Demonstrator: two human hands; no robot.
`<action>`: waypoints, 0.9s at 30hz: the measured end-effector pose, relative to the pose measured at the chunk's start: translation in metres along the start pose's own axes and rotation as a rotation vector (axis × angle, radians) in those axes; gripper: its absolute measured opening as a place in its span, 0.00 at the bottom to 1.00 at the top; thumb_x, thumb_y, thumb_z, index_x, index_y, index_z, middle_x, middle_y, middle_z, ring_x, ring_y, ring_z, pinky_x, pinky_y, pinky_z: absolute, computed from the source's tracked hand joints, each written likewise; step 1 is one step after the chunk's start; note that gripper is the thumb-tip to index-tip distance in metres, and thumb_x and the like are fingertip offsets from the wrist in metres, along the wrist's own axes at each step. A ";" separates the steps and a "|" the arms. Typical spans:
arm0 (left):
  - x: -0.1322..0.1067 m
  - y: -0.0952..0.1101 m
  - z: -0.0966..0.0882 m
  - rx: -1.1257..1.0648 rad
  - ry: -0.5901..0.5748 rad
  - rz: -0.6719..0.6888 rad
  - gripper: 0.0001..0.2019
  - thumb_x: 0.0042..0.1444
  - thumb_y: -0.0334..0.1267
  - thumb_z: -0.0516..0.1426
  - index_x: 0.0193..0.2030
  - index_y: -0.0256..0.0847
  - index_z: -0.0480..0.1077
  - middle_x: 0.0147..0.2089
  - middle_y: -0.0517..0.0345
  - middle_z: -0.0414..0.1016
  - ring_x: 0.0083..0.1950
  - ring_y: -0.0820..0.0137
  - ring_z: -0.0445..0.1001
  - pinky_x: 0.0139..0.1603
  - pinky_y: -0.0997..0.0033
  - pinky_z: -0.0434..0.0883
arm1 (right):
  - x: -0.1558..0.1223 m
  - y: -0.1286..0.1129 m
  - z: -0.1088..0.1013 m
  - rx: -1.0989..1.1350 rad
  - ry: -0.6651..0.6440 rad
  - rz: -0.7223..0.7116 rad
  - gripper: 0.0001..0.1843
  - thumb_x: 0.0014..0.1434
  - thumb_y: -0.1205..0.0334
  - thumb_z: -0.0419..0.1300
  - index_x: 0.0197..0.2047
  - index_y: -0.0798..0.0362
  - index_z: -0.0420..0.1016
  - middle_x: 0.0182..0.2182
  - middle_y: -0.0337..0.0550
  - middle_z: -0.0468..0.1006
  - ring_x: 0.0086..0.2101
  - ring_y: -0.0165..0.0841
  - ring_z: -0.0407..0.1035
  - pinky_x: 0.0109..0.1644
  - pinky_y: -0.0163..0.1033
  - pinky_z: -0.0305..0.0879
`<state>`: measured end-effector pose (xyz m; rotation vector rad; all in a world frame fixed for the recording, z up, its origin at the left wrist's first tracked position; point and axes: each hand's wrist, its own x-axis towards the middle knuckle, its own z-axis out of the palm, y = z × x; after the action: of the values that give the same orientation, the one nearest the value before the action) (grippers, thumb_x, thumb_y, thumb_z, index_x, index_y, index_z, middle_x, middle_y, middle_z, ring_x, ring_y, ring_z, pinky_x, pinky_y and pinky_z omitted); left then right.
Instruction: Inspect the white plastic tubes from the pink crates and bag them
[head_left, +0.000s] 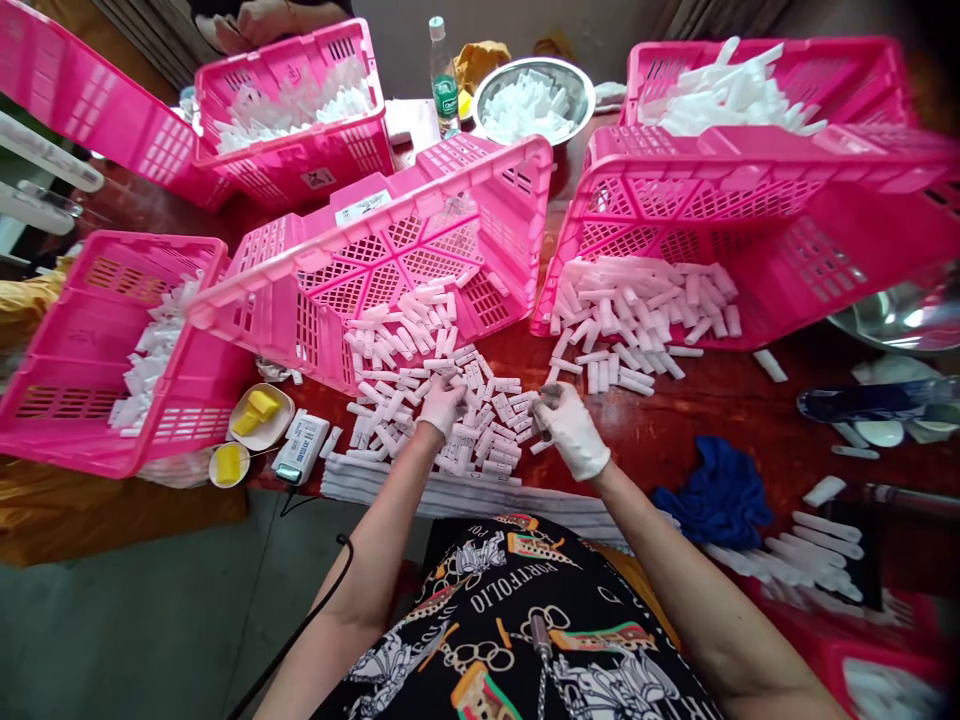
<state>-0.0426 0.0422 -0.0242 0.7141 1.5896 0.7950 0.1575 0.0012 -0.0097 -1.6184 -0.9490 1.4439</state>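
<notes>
A loose pile of small white tubes (480,415), some with dark print, covers the table in front of me. My left hand (444,405), in a white glove with dirty fingertips, reaches into the pile with its fingers curled down. On the pile's right edge, my right hand (571,432), gloved the same way, has thumb and fingers drawn together. Whatever either hand's fingertips hold is too small to make out. Behind the left hand a tipped pink basket (322,250) spills more tubes. Another tipped pink basket (757,170) behind the right hand holds a second tube heap (645,300).
At left stand a pink basket (45,400), yellow sponge pieces (259,408) on a dish and a white device (301,447). Farther back are a bottle (444,85) and a metal bowl (585,95). A blue cloth (716,495) lies right. Another person's hands (255,20) show top left.
</notes>
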 end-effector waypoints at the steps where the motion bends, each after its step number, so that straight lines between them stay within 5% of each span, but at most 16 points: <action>1: -0.010 0.003 0.004 -0.128 -0.075 -0.035 0.10 0.54 0.29 0.55 0.44 0.39 0.64 0.32 0.61 0.65 0.30 0.76 0.67 0.37 0.73 0.66 | -0.001 -0.013 0.005 0.037 -0.008 -0.018 0.21 0.50 0.47 0.60 0.42 0.49 0.62 0.27 0.34 0.71 0.20 0.26 0.63 0.22 0.34 0.60; 4: -0.040 0.011 0.014 -0.627 -0.283 -0.166 0.10 0.50 0.28 0.58 0.39 0.39 0.63 0.31 0.62 0.65 0.29 0.78 0.67 0.33 0.76 0.66 | -0.004 -0.039 0.014 0.066 -0.002 -0.100 0.17 0.50 0.46 0.61 0.34 0.50 0.66 0.22 0.34 0.67 0.19 0.25 0.57 0.22 0.34 0.55; 7: -0.059 0.016 0.022 -0.812 -0.297 -0.199 0.12 0.48 0.28 0.60 0.39 0.38 0.63 0.31 0.61 0.66 0.31 0.77 0.70 0.34 0.76 0.68 | -0.003 -0.045 0.011 0.064 0.019 -0.117 0.16 0.51 0.46 0.60 0.32 0.51 0.68 0.19 0.33 0.63 0.18 0.25 0.54 0.22 0.34 0.51; 16: -0.082 0.010 0.048 -0.089 -0.190 0.140 0.15 0.51 0.39 0.60 0.45 0.38 0.69 0.29 0.60 0.71 0.25 0.77 0.66 0.29 0.76 0.66 | 0.003 -0.050 -0.001 -0.212 -0.030 -0.200 0.16 0.55 0.48 0.57 0.30 0.53 0.70 0.27 0.39 0.72 0.29 0.29 0.65 0.35 0.35 0.61; 22: -0.092 0.006 0.064 -0.269 -0.263 -0.005 0.16 0.56 0.44 0.56 0.46 0.36 0.65 0.22 0.68 0.60 0.17 0.82 0.53 0.16 0.80 0.51 | -0.012 -0.045 0.003 0.002 -0.031 -0.226 0.24 0.62 0.41 0.44 0.49 0.49 0.64 0.39 0.42 0.75 0.27 0.28 0.65 0.31 0.35 0.63; 27: -0.094 0.016 0.065 -0.291 -0.214 0.053 0.16 0.52 0.41 0.60 0.45 0.37 0.66 0.24 0.67 0.63 0.21 0.83 0.57 0.20 0.83 0.56 | -0.011 -0.044 -0.010 -0.090 0.075 -0.243 0.19 0.58 0.42 0.54 0.35 0.51 0.66 0.25 0.36 0.67 0.23 0.26 0.58 0.28 0.34 0.57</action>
<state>0.0361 -0.0176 0.0357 0.6093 1.2361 0.9336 0.1646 0.0099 0.0359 -1.5490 -1.1384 1.1826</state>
